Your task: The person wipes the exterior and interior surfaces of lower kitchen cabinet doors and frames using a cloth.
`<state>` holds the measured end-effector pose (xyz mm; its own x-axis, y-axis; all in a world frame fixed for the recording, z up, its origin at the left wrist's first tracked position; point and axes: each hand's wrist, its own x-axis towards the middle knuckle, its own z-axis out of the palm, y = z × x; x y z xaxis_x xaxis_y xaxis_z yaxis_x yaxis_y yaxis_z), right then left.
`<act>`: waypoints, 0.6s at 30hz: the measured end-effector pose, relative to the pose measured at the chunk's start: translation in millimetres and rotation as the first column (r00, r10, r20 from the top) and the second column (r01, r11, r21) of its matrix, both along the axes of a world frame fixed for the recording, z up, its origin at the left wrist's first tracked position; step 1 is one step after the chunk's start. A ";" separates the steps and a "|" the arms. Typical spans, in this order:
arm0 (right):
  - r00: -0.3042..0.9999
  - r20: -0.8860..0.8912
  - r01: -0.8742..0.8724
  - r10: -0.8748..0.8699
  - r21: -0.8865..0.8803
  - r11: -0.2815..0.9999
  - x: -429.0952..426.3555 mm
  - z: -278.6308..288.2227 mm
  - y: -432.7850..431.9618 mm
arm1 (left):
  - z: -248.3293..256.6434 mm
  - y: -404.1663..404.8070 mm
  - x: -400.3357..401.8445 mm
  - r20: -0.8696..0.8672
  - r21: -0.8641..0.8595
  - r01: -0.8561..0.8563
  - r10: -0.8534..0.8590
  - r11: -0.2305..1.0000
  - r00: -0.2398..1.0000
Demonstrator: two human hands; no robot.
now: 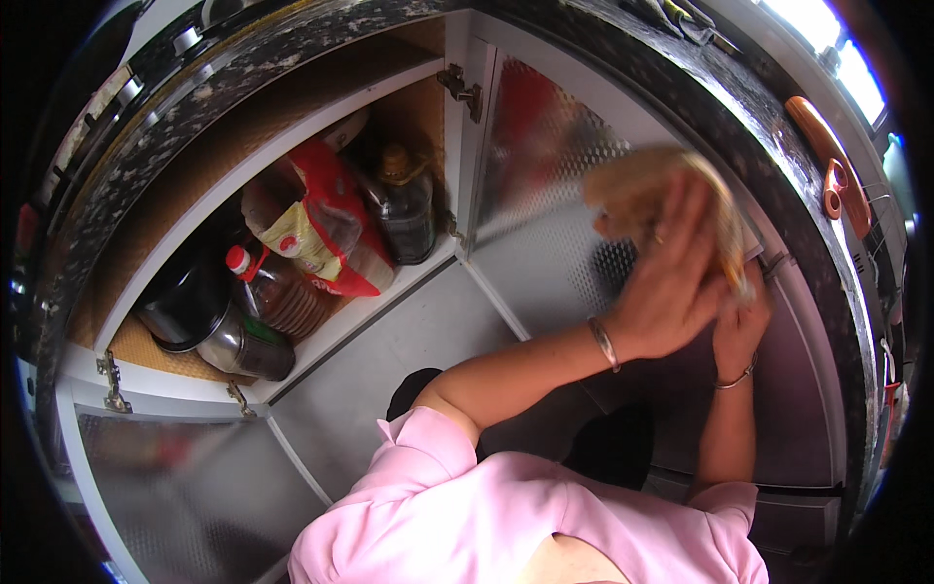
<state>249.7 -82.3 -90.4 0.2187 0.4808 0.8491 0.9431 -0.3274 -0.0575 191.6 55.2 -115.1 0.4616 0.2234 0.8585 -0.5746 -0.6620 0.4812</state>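
A tan, blurred packet or folded cloth [642, 182] with an orange and whitish edge is held up before the cabinet's right door. My left hand [668, 270] lies against it with its fingers extended over its near side. The lower end of the same item is pinched by my right hand [744, 314], close beside the left one. Motion blur hides the item's exact kind and part of the finger contact. A metal bangle is on each wrist.
An open low cabinet holds a red plastic bag [346, 219], a dark bottle [405, 212], a red-capped plastic bottle [277, 292], a clear jar [248, 347] and a black pot [186, 306]. Its textured-glass doors [540, 219] stand open. Above runs a speckled dark countertop [759, 109].
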 end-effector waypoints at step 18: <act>0.877 -0.470 -0.064 0.102 0.095 0.993 -17.0 11.2 12.0 | 0.3 84.9 52.8 0.063 -0.655 0.040 0.002 0.754 0.998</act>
<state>232.7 -70.4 -79.1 0.5655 0.4550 0.6879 0.8206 -0.2263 -0.5248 244.4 140.1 -114.7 0.4277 0.7332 0.5287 -0.6234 -0.1844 0.7599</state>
